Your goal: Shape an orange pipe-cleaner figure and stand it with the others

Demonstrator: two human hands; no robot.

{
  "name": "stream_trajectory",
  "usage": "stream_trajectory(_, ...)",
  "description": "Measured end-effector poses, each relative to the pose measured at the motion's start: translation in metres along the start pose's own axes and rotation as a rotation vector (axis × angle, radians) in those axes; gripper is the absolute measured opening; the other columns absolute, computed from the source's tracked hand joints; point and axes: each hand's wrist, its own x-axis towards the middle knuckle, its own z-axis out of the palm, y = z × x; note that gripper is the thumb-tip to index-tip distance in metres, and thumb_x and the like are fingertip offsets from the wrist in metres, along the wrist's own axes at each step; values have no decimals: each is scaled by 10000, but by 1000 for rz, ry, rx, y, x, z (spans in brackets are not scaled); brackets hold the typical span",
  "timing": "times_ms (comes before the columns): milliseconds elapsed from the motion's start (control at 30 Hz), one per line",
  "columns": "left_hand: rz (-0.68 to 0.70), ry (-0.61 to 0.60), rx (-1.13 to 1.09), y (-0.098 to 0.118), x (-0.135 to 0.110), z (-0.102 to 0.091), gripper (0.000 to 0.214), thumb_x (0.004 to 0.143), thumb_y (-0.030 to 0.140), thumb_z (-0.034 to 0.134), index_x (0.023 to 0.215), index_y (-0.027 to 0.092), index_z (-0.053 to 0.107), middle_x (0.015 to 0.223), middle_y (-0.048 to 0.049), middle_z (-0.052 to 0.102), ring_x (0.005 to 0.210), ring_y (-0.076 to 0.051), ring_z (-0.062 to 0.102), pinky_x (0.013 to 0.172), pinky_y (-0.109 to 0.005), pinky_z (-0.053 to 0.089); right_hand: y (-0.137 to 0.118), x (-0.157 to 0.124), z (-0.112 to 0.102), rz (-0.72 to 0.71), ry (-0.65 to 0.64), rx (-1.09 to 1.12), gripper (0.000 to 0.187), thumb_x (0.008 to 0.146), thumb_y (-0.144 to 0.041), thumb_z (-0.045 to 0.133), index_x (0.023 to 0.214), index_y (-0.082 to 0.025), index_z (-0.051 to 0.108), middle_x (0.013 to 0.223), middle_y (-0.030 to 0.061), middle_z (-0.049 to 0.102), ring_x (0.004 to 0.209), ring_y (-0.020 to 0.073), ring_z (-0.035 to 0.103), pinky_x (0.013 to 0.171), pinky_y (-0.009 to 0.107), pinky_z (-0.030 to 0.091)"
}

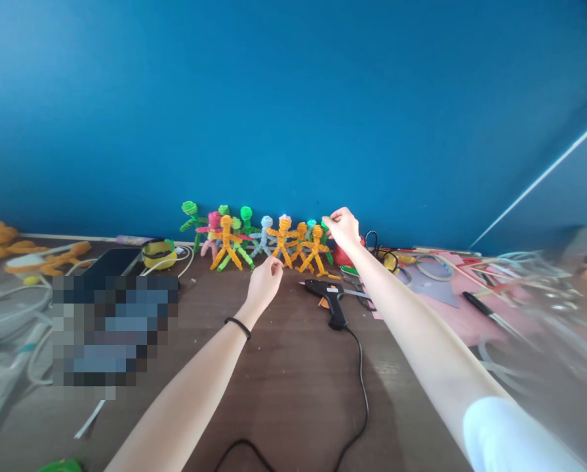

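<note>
A row of several pipe-cleaner figures [254, 239] in orange, green, pink and pale blue leans against the blue wall at the back of the brown table [283, 393]. My right hand [343, 229] pinches the green figure [324, 226] at the row's right end. My left hand [263, 283] hovers just in front of an orange figure [282, 241], fingertips pinched together near its leg; I cannot tell whether they touch it. A black band circles my left wrist.
A black glue gun [330, 298] lies between my forearms, its cord trailing toward me. Pink sheets, rings, sticks and a black pen [485, 314] clutter the right. A blurred-out object, white cables, yellow tape [159, 252] and orange fuzzy pieces [8, 246] sit left.
</note>
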Motion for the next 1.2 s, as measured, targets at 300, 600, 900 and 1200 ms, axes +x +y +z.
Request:
stream_trajectory(300,-14,8,-43,-1,1,1,174,778,273,386,765,205,546,652,1,599,604,-124,531,588,-231,364,1,-21,-16,-151,113,16,193,697,-308,561,827,-182,493,781,18,594,560,122,556,593,271,448)
stream_trajectory(600,-31,17,-106,-1,0,1,165,761,242,387,753,191,543,597,14,575,554,-106,500,567,-217,360,7,-51,-22,-105,63,59,114,698,-262,516,772,-177,530,730,15,597,532,121,544,593,257,431)
stream_trajectory(900,-48,6,-130,-1,-2,0,178,734,183,379,772,190,552,583,21,571,535,-96,490,540,-205,351,18,-62,-13,83,-339,-315,146,660,-322,606,622,-187,565,669,34,645,680,176,613,641,252,424)
stream_trajectory(1200,-47,4,-131,-1,-2,-1,171,728,179,377,767,200,542,586,25,574,532,-101,491,547,-209,365,29,-64,-1,55,-434,-344,45,648,-227,599,625,-188,601,608,21,649,668,166,628,624,220,433)
